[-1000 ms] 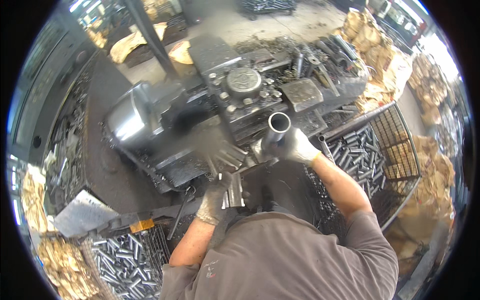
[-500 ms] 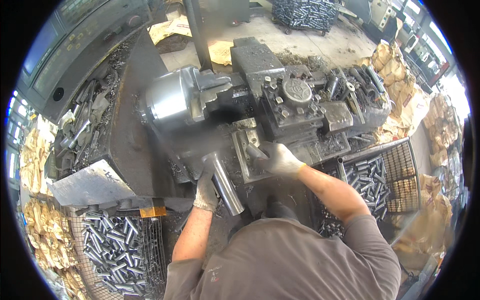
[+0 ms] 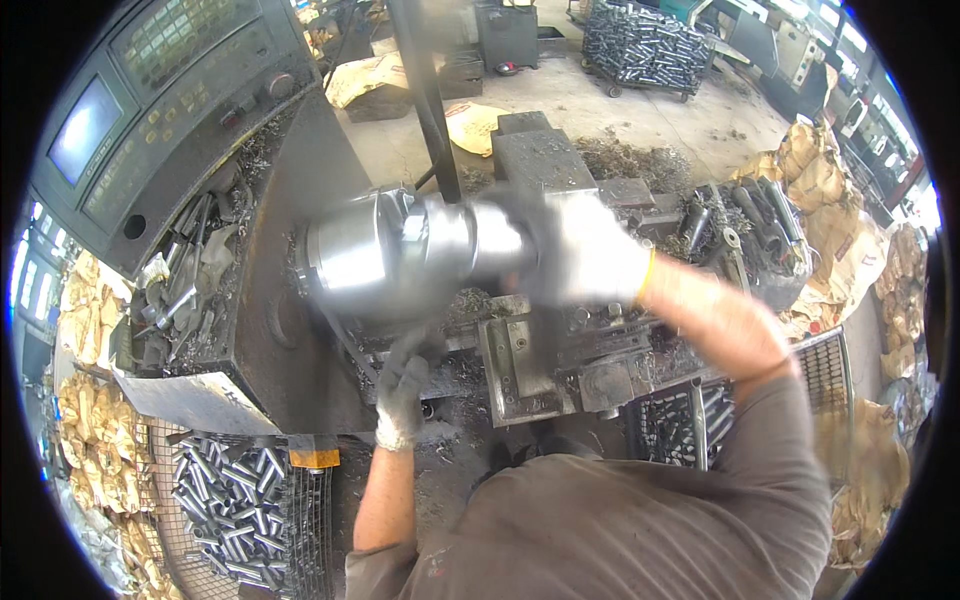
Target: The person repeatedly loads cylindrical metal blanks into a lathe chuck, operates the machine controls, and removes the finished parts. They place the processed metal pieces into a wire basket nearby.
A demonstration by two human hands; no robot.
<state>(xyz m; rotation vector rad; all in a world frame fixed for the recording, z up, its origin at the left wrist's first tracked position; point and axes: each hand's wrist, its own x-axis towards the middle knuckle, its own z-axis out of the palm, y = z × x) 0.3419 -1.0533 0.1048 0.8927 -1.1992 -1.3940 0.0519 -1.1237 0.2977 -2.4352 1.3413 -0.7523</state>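
Note:
My left hand [image 3: 401,392], in a grey-stained white glove, is in front of the lathe below the chuck [image 3: 350,245]. Its fingers point up and look apart, and no tube shows in them. My right hand [image 3: 595,250], gloved too, reaches over the tool post area, smeared by motion. Just left of it a bright, blurred metal cylinder [image 3: 495,238] lies in line with the chuck jaws. Whether the right fingers grip it is hidden by the blur. Beneath the right hand is the slotted carriage plate [image 3: 515,375].
A control panel with a lit screen [image 3: 85,130] stands at the left. Wire baskets of cut metal tubes sit at lower left [image 3: 235,505] and right [image 3: 690,425]. Loose tools and shavings [image 3: 185,275] cover the machine ledge. A tube cart [image 3: 645,50] stands behind.
The large tube has left my left hand, which is slightly lower. My right hand has moved up and right from the carriage plate to the tool post. The view has shifted.

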